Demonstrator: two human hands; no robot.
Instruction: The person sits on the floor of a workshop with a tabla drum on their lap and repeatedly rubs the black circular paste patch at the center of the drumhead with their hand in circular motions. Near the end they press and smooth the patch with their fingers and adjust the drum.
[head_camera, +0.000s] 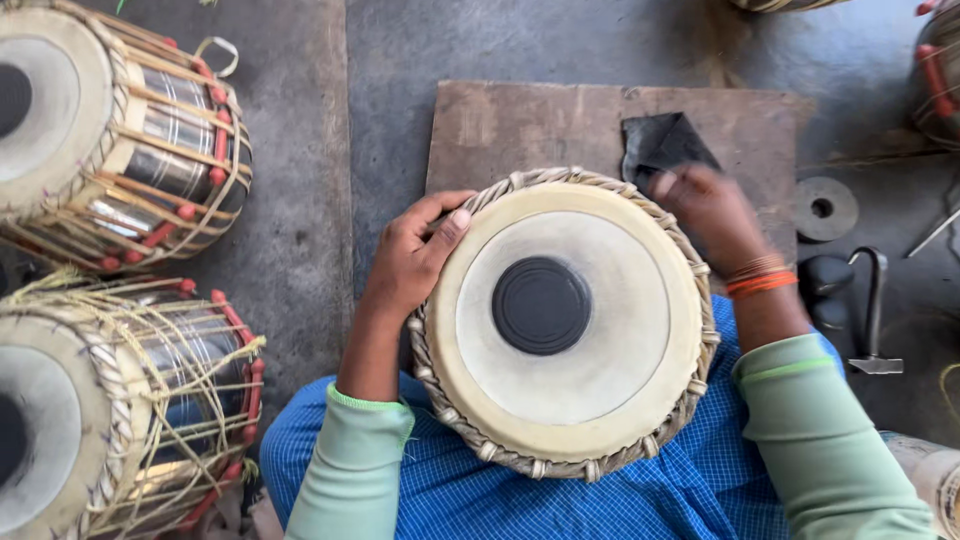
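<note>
Two hands on one drum, resting in my lap.

One drum (565, 325) lies on my blue-checked lap with its pale skin and black centre patch facing up, ringed by a braided rim. My left hand (410, 255) grips the rim at the drum's left edge, thumb pressed onto the skin and fingers curled together around the side. My right hand (712, 215) is at the far right of the rim, blurred, so I cannot tell whether its fingers are apart or closed; it sits just beside a dark cloth (662, 145) lying on a wooden board (500, 125). To the left stand two more laced drums (120, 140), one far and one near. At right, a metal ring (825, 208) and a small hammer (876, 310) lie on the floor.
</note>
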